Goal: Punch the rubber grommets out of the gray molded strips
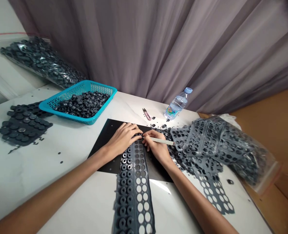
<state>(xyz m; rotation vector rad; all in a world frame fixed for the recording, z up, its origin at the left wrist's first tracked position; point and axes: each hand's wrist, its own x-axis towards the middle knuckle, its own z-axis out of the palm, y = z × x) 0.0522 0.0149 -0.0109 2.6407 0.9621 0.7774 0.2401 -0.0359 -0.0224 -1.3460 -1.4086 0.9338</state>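
Observation:
A long dark grey rubber sheet (134,169) runs from the near edge up over a black mat (101,143). Its left columns hold ring-shaped rubber parts; its right columns are open holes. At the sheet's far end, my left hand (121,138) has its fingers bent and closed on the rubber, fingertips partly hidden. My right hand (157,144) grips a slim tool with a pale, stick-like handle (162,141), its tip close to the left fingertips. That tip is hidden, so the kind of tool does not show.
A blue basket (104,109) of loose rubber rings stands at the back left, before a filled plastic bag (41,61). Rubber sheets (24,126) lie left. Thread snips (146,114) and a water bottle (176,105) stand behind. On the right, a bag of perforated scraps (221,143) lies over loose pieces.

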